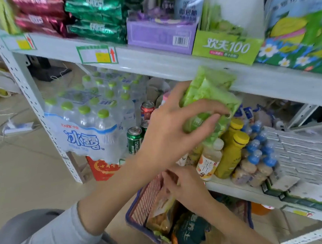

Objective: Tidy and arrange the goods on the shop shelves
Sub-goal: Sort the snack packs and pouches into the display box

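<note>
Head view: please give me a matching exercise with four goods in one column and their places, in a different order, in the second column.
Column one:
1. green packets
2. purple box
3. water bottle pack
4. orange packet

Column two:
a. in the basket
b. in the left hand
c. on the upper shelf
d. left of the cans

Pairs: 1-b, 2-c, 3-d, 4-a.

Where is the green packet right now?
In the head view the green packet is right of centre, gripped by the left hand, below the green display box and above the yellow-capped bottles.
</note>
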Demonstrator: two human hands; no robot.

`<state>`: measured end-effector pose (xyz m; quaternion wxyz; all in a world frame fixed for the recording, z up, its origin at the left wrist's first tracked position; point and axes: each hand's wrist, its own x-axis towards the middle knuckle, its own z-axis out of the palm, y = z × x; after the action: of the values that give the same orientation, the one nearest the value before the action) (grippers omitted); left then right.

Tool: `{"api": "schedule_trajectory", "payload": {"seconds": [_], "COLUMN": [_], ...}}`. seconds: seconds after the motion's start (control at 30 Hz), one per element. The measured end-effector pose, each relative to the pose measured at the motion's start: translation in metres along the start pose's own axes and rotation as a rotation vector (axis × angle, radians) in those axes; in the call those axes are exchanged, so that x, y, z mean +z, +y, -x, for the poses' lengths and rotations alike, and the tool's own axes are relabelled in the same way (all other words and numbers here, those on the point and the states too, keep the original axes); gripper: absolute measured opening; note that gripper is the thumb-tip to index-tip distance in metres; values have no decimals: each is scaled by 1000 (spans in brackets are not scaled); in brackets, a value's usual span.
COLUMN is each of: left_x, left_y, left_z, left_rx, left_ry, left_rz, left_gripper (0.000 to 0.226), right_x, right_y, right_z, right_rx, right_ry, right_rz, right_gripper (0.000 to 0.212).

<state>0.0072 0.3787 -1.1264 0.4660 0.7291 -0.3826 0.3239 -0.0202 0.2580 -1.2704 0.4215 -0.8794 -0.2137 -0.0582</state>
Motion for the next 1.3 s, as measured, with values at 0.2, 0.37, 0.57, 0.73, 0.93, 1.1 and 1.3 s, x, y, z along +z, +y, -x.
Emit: {"api": "schedule_trajectory", "payload": {"seconds": [0.2,0.37,0.57,0.73,0.93,1.1,1.3], "left_x": [-15,-24,-29,-34,-31,-32,-41], "left_y": [37,49,43,24,10,2,-4], "left_z": [-67,-97,-118,-131,-132,-131,-132], "left_rx": [-97,-86,-134,-203,-234,-267,-296], "left_ry": [306,429,491,535,537,598,683], "left_rz": [194,338,450,524,524,538,559], "left_gripper": [11,12,13,15,14,16,25], "right_x": [-79,-145,-199,-210,-209,-233,-268], "right_y": [-85,-141,-185,-196,-190,-175,-130], "right_z": [-33,-53,-102,-136,-147,-162,-208], "right_rx": [-82,-141,-286,-274,-273,-206,-4], "right_ry": [430,603,667,611,506,621,534], "right_rz": [-314,-507,-272,-13,53,70,216], "right_gripper": [30,50,12,19,15,12,16]}}
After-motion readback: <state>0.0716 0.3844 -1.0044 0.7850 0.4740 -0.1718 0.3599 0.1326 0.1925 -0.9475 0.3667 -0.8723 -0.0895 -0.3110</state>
